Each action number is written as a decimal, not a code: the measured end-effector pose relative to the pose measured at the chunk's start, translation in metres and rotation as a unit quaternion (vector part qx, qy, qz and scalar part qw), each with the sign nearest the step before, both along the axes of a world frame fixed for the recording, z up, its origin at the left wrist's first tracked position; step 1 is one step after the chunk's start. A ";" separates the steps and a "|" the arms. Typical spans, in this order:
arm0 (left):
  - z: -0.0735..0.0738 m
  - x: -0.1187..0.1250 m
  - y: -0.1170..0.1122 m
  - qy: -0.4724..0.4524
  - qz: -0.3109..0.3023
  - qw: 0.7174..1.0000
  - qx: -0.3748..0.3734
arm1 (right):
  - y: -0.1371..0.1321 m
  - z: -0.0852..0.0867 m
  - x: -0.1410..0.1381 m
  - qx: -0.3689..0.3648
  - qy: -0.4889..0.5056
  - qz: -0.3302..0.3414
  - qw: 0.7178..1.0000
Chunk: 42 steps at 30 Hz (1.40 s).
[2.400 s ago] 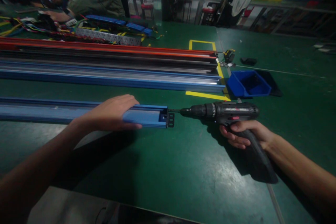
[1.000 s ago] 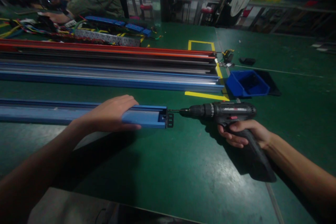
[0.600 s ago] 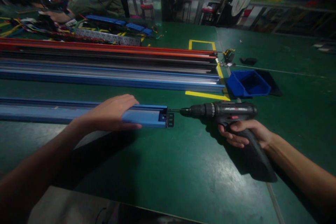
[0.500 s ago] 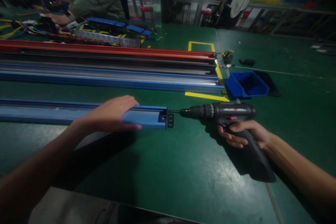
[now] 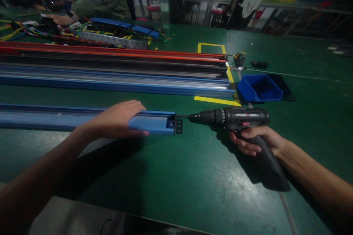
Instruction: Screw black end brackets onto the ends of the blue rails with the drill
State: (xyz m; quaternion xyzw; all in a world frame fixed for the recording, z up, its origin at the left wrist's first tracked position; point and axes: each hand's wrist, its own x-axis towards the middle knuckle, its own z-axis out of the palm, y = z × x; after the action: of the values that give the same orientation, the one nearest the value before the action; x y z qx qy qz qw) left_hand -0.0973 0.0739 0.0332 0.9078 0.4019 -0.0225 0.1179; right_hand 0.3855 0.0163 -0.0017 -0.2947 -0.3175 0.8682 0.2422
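Observation:
My left hand (image 5: 118,119) wraps over a long blue metal channel (image 5: 154,123) near its right end, with the thumb along the near side. A black end plate (image 5: 178,126) with slots sits at that end of the channel. My right hand (image 5: 255,139) grips a black cordless drill (image 5: 245,116) by its handle, the drill lying level and pointing left. Its long thin bit (image 5: 183,116) reaches the upper part of the end plate. Whether a screw is at the tip is too small to tell.
Behind lie several long blue, black and red channels (image 5: 138,68) side by side. A blue bin (image 5: 259,88) stands to their right, by yellow tape (image 5: 217,101). Farther back are wires, blue parts (image 5: 110,22), a clear bottle (image 5: 164,5) and a person's sleeve (image 5: 102,0).
Almost nothing differs. Both hands, the drill and the channel hold nearly the same places, with the bit still at the end plate.

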 end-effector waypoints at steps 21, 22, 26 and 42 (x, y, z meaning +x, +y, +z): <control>-0.002 -0.001 0.001 -0.007 0.003 1.000 -0.003 | -0.001 -0.001 0.001 0.005 -0.010 0.001 1.000; -0.002 -0.002 0.001 -0.006 0.002 1.000 -0.002 | -0.001 0.000 0.001 0.003 -0.010 0.001 1.000; -0.002 -0.002 0.001 -0.006 0.001 1.000 0.003 | -0.001 0.000 0.001 0.000 -0.011 -0.001 1.000; -0.002 -0.002 0.001 -0.008 -0.001 1.000 0.001 | 0.000 -0.001 0.002 -0.010 -0.004 0.001 1.000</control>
State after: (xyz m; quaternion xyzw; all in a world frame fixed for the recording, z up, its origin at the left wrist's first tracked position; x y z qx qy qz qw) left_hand -0.0993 0.0748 0.0316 0.9084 0.4000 -0.0147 0.1207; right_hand 0.3875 0.0167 -0.0026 -0.3000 -0.3102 0.8702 0.2376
